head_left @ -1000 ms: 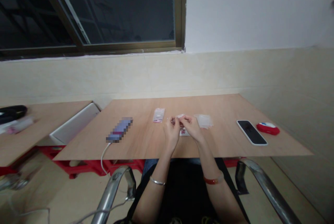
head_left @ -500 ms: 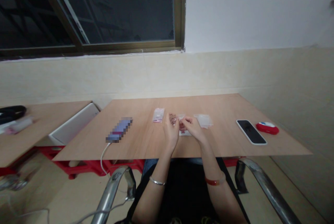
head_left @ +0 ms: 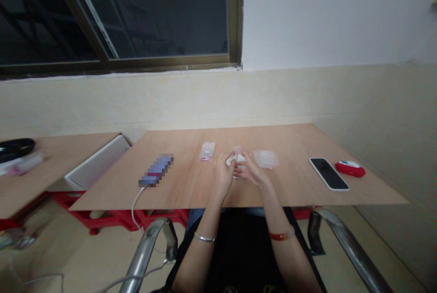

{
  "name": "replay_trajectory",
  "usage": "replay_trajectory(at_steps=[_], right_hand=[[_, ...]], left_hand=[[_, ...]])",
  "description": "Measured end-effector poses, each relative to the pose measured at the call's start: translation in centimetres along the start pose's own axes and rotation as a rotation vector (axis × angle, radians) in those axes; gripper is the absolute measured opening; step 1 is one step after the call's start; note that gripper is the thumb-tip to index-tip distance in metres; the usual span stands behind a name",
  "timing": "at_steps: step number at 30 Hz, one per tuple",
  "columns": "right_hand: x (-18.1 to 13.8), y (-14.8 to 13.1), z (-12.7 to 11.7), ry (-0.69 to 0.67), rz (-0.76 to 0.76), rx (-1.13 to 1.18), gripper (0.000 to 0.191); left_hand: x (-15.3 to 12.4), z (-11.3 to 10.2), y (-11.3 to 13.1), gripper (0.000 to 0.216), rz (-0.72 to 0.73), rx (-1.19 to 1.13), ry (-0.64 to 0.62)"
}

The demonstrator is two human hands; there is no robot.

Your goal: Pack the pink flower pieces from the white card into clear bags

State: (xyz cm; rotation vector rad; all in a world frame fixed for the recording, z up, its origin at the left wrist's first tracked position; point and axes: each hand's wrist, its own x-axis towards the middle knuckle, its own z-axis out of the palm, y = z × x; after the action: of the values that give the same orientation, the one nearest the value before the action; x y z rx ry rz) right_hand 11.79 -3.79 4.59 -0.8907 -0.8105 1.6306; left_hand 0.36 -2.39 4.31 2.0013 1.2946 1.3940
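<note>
Close together over the middle of the wooden table (head_left: 184, 183), both my hands are at a small clear plastic bag (head_left: 233, 158). My left hand (head_left: 223, 172) is closed, its thumb and fingers pinching the bag's left side. My right hand (head_left: 253, 170) has its fingers curled around the right side, the index finger up at the bag's top edge and the lower fingers somewhat apart. Whatever lies inside the bag is too small to make out. Under the hands, a white piece on the table is mostly hidden.
A stack of clear bags (head_left: 266, 159) lies to the right, and small packets with pink edges (head_left: 207, 151) to the left. A plugged-in phone (head_left: 156, 171), a white-edged phone (head_left: 329, 173) and a red case (head_left: 350, 168) are farther out. Metal armrests (head_left: 150, 252) flank me.
My right fingers have opened from a pinch and moved around the bag. The bag now shows more between the hands, and the white piece with red print below is more covered.
</note>
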Motion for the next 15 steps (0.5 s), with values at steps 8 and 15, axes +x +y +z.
replay_trajectory(at_steps=[8, 15], right_hand=[[1.9, 0.9, -0.5, 0.171, -0.284, 0.450, 0.019], [2.2, 2.1, -0.1, 0.536, -0.652, 0.070, 0.072]], left_hand=[[-0.3, -0.1, 2.2, 0.018, -0.056, -0.323, -0.120], [0.0, 2.5, 0.8, 0.037, -0.846, -1.335, -0.118]])
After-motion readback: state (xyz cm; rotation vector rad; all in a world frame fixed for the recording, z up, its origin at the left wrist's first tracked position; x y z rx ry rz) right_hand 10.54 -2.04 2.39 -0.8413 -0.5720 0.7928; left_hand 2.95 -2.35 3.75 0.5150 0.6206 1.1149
